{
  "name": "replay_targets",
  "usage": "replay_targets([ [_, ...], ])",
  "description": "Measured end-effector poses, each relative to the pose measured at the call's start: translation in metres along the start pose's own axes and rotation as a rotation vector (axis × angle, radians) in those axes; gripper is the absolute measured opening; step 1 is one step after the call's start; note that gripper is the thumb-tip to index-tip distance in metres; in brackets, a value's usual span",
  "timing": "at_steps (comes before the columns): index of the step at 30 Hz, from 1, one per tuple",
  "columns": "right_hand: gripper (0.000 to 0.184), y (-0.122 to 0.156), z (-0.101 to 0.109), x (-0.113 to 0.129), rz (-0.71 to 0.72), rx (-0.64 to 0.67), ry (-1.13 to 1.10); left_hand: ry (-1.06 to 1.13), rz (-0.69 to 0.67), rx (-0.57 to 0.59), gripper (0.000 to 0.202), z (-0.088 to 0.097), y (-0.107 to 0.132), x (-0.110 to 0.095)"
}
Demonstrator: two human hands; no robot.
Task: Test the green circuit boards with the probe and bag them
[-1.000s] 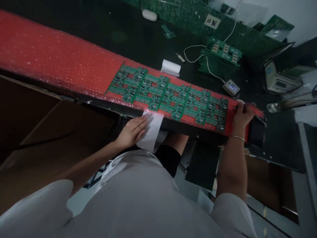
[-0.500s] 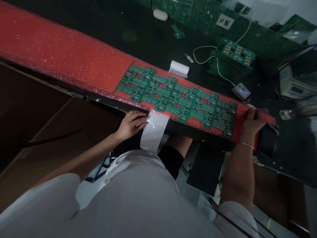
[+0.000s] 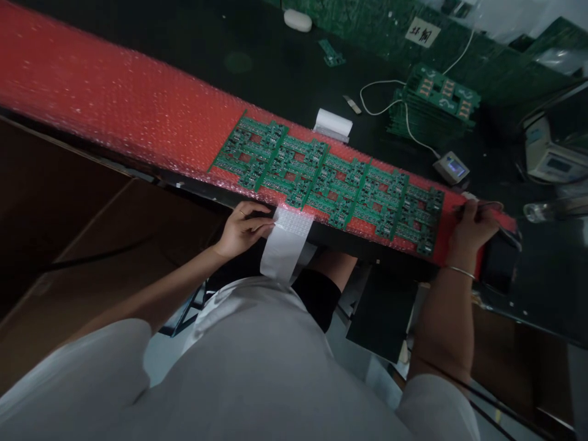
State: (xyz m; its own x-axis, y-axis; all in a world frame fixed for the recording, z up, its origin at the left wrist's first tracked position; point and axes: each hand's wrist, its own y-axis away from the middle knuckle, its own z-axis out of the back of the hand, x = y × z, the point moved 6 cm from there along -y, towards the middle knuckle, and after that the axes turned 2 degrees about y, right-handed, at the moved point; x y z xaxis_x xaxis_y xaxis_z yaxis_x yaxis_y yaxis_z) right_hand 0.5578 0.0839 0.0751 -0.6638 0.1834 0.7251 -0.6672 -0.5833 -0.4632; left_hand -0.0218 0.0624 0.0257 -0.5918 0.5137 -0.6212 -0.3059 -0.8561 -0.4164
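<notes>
A long strip of red bubble wrap (image 3: 114,104) lies along the near edge of a black table. On it sits a row of green circuit boards (image 3: 331,177). My left hand (image 3: 241,229) pinches the edge of a white label strip (image 3: 285,248) that hangs over the table's front edge. My right hand (image 3: 473,229), with a bangle on the wrist, grips the right end of the red bubble wrap, fingers curled over it.
A small white paper roll (image 3: 334,125) lies behind the boards. Further back sit a stack of green boards (image 3: 434,104), a small white device (image 3: 452,167) on a white cable, a white oval object (image 3: 297,19) and a machine (image 3: 551,159). Brown cartons (image 3: 68,245) stand at lower left.
My left hand went from lying flat on the white label strip to pinching its left edge. My right hand kept its grip on the wrap's end. The view shifted slightly.
</notes>
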Motion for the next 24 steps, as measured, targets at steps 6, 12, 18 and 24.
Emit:
replay_targets([
  [6, 0.025, -0.007, -0.004, -0.016, -0.06, -0.001, -0.091, 0.014, 0.077, 0.032, 0.025, 0.002, -0.003, -0.001],
  [12, 0.009, -0.024, -0.001, -0.011, -0.24, 0.152, -0.362, 0.079, 0.054, 0.016, 0.011, 0.029, -0.019, -0.029],
  [18, 0.006, -0.034, -0.014, 0.007, -0.255, 0.366, -0.477, 0.218, -0.059, 0.062, 0.01, 0.011, -0.078, -0.1],
  [24, 0.009, -0.04, -0.028, 0.018, -0.001, 0.473, -0.262, 0.442, -0.299, 0.356, 0.017, -0.1, -0.152, -0.183],
])
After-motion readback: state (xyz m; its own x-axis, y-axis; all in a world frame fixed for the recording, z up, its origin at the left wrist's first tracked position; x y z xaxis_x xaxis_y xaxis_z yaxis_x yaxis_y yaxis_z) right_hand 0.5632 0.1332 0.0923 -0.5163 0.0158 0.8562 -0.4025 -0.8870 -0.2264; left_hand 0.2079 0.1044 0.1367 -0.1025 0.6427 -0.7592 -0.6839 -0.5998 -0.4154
